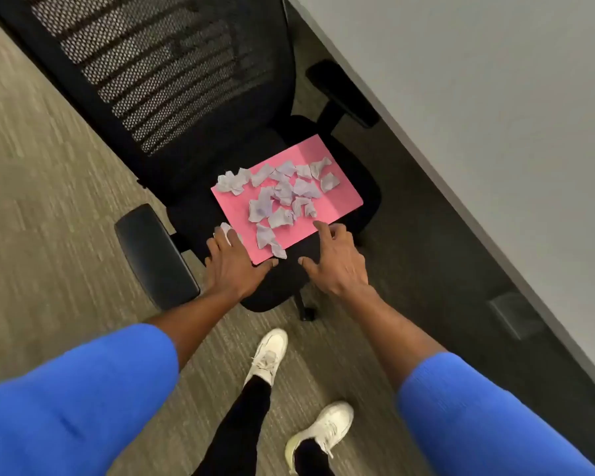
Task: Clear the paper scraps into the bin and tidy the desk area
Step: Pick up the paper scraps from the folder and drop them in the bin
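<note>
Blue sleeves [83, 400] fill the bottom corners of the view, pushed up above bare forearms, and between them two white sneakers [270, 355] stand on grey-brown carpet [31, 166]. Further out, the left hand [232, 262] lies flat with its fingers spread at the near left corner of a pink sheet [337, 201]; its thumb touches the sheet's near edge, and a scrap of pale paper shows just beyond its fingertips, though whether the hand has hold of it cannot be told. Opposite it, the right hand [337, 262] is open with nothing in it, its forefinger stretched to the sheet's near right edge and its thumb held wide. That pink sheet rests flat on the black seat of an office chair [172, 97] and serves as a tray for the paper scraps [282, 197], pale lilac crumpled pieces scattered over most of it, a few at its left and near edges. Beyond the seat rises the chair's mesh back, and a grey desk [495, 115] runs along the right.
</note>
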{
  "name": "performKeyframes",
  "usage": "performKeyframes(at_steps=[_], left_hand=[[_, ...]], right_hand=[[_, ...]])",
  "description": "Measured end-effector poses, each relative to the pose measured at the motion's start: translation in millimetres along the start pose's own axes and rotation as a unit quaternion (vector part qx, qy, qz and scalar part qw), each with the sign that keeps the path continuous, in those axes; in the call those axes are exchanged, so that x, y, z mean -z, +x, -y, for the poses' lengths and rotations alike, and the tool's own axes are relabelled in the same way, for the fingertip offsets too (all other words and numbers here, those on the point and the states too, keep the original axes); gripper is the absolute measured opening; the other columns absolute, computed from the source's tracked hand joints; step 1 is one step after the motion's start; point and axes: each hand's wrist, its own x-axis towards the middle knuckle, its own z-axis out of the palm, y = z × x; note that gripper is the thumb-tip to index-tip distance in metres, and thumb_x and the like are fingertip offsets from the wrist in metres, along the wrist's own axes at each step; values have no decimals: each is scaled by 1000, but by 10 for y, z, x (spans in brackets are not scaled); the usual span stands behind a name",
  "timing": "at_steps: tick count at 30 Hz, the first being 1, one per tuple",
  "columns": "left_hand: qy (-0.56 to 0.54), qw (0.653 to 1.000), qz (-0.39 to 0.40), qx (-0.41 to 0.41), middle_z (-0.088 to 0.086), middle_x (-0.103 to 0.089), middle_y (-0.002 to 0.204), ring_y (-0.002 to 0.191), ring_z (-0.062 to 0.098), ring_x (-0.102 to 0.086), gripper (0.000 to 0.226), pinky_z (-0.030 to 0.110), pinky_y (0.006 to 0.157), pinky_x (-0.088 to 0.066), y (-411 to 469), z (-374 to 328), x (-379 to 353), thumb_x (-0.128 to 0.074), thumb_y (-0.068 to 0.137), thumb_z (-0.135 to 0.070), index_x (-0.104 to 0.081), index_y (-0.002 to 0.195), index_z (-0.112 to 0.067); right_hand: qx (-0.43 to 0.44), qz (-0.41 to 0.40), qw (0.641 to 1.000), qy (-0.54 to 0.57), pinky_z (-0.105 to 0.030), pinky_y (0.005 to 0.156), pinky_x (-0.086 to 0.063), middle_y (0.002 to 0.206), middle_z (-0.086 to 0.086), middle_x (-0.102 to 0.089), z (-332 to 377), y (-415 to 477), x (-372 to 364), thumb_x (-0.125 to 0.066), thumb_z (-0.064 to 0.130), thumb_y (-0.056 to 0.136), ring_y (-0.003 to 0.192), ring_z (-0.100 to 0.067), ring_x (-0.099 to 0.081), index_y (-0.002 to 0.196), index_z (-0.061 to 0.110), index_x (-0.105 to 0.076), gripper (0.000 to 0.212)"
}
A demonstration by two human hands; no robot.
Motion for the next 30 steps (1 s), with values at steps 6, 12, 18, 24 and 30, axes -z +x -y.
performKeyframes(at_steps=[6,12,18,24,30], left_hand=[[-80,995,3,66,19,-17,167,151,41,-25,148,58,112,-47,335,-45,-302,-63,57,-98,-13,161,-5],[-49,997,-13,52,28,-7,170,156,47,-12,141,61,120,-33,625,-105,-702,-65,66,-93,-5,165,-11],[-39,997,-62,-11,25,-23,159,142,45,-27,106,56,111,-43,705,-81,-947,-75,78,-66,-27,158,-17],[-63,993,-87,-48,22,-34,150,134,38,-35,64,46,111,-45,714,9,-1001,-75,90,-39,-51,139,-7],[-119,985,-99,-79,12,-44,133,121,29,-46,40,36,98,-50,765,114,-1016,-77,94,-22,-61,128,-8]], right_hand=[[5,39,999,-34,-55,96,-56,156,-14,-31,-11,543,-401,-66,59,91,140,-37,-41,156,35,-24,81],[12,22,997,-75,-53,95,-55,158,-17,-24,-45,1035,-700,-63,61,93,145,-39,-32,157,37,-26,78],[-1,-6,996,-94,-46,86,-55,160,-17,-23,-16,1297,-847,-58,68,93,143,-37,-35,156,38,-33,74],[18,-18,994,-108,-44,77,-54,150,-15,-32,88,1485,-998,-61,68,90,136,-35,-36,146,36,-43,67],[29,-11,997,-68,-48,80,-57,136,-14,-39,193,1507,-1095,-67,22,95,122,-35,-42,142,25,-52,50]])
